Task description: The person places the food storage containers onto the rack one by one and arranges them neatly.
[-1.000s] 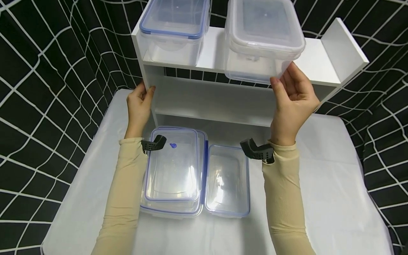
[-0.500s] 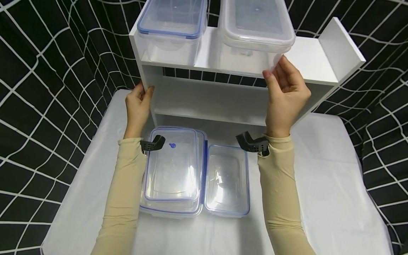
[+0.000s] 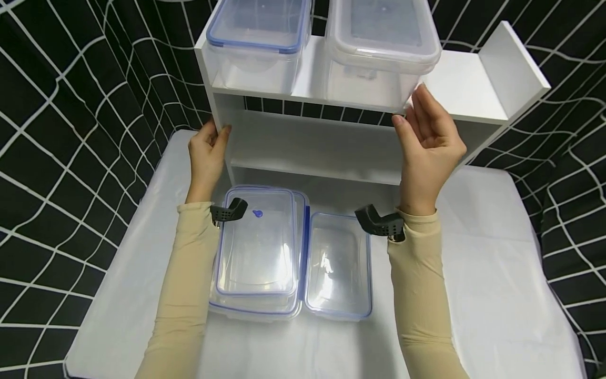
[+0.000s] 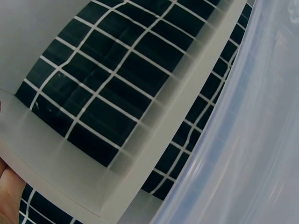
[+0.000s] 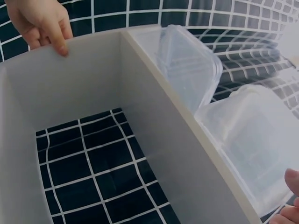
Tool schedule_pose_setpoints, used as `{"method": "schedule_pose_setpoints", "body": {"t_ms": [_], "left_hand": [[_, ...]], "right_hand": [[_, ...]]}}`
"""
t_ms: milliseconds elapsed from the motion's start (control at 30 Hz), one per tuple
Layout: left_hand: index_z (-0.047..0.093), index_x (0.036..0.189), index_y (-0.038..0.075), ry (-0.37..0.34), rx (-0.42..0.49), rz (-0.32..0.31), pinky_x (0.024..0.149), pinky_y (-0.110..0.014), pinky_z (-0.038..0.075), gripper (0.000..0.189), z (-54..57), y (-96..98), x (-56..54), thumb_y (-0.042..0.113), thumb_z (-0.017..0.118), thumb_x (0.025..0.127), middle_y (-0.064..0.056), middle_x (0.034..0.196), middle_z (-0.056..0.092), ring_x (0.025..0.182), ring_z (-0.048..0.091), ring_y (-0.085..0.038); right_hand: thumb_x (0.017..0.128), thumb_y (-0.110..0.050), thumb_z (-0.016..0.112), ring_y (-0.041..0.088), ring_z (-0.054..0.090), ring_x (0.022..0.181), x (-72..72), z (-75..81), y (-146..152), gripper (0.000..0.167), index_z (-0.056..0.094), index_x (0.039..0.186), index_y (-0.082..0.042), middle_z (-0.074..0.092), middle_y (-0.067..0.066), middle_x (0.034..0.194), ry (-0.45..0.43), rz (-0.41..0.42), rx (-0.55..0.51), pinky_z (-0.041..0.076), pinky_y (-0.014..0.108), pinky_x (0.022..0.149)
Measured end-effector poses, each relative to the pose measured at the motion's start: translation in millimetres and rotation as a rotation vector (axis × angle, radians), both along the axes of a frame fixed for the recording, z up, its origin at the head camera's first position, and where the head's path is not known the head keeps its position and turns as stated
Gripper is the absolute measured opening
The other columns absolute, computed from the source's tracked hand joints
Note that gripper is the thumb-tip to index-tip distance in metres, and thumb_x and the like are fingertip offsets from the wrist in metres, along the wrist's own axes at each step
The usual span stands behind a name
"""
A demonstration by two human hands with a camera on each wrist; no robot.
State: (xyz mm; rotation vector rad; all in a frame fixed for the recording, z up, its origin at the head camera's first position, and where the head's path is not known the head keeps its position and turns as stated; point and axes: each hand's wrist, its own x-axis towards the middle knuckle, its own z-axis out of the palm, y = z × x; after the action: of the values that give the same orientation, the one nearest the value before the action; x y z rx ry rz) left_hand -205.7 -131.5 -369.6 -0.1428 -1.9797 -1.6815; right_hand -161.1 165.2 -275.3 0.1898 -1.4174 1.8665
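Observation:
My left hand (image 3: pixel 204 163) grips the left side panel of a white shelf unit (image 3: pixel 312 137), its thumb on the front edge. In the right wrist view that same left hand (image 5: pixel 41 22) curls over the panel's rim. On the unit's top board stands a clear food container with a whitish lid (image 3: pixel 383 55). At its lower right front corner, my right hand (image 3: pixel 428 152) holds it between thumb and fingers. The thumb sits low by the board's front edge, the fingers along the container's side. A large translucent surface (image 4: pixel 243 130) fills the right of the left wrist view.
Left on the top board stands another clear container with a blue-rimmed lid (image 3: pixel 258 37). In front of the unit, stacked blue-rimmed containers (image 3: pixel 258 252) lie beside a smaller one (image 3: pixel 338 268) on the white table (image 3: pixel 502 273). An upright panel (image 3: pixel 513 68) ends the board at right.
The whitish-lidded container has moved left and back onto the top board, my right hand moving with it. My left hand keeps its grip on the side panel.

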Motion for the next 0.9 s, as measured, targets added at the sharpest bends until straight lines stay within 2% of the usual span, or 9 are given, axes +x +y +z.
{"method": "schedule_pose_setpoints", "body": {"t_ms": [300,567,767,900], "left_hand": [[0.059,0.114,-0.013,0.000,0.000,0.008,0.078,-0.020,0.047,0.026,-0.1,-0.7,0.2,0.001,0.055,0.093,-0.026,0.110,0.064,0.095,0.062,-0.021],[0.059,0.114,-0.013,-0.017,0.011,0.004,0.079,-0.021,0.047,0.026,0.4,-1.9,1.1,0.000,0.056,0.093,-0.025,0.110,0.064,0.096,0.062,-0.023],[0.059,0.115,-0.012,-0.009,0.011,0.002,0.079,-0.020,0.047,0.026,0.8,-2.0,0.3,0.001,0.056,0.093,-0.024,0.110,0.064,0.094,0.062,-0.016],[0.059,0.116,-0.013,-0.010,0.022,-0.005,0.081,-0.022,0.047,0.027,0.0,-1.4,-0.6,0.000,0.055,0.093,-0.025,0.112,0.063,0.095,0.062,-0.018]], "right_hand": [[0.074,0.015,0.071,0.030,0.060,0.108,23.9,-15.9,9,0.038,0.066,0.110,0.007,0.064,0.020,0.115,0.012,0.011,0.088,0.045,0.036,0.093],[0.070,0.022,0.069,0.029,0.063,0.104,48.4,-37.6,14,0.040,0.065,0.109,0.011,0.065,0.022,0.112,-0.030,0.115,0.010,0.048,0.035,0.090],[0.071,0.025,0.065,0.030,0.063,0.103,66.5,-57.3,24,0.041,0.062,0.110,0.014,0.064,0.023,0.111,-0.043,0.126,0.018,0.048,0.034,0.088],[0.072,0.026,0.064,0.030,0.063,0.103,77.9,-69.8,31,0.041,0.059,0.111,0.018,0.064,0.024,0.112,-0.066,0.137,0.017,0.048,0.034,0.089]]}}
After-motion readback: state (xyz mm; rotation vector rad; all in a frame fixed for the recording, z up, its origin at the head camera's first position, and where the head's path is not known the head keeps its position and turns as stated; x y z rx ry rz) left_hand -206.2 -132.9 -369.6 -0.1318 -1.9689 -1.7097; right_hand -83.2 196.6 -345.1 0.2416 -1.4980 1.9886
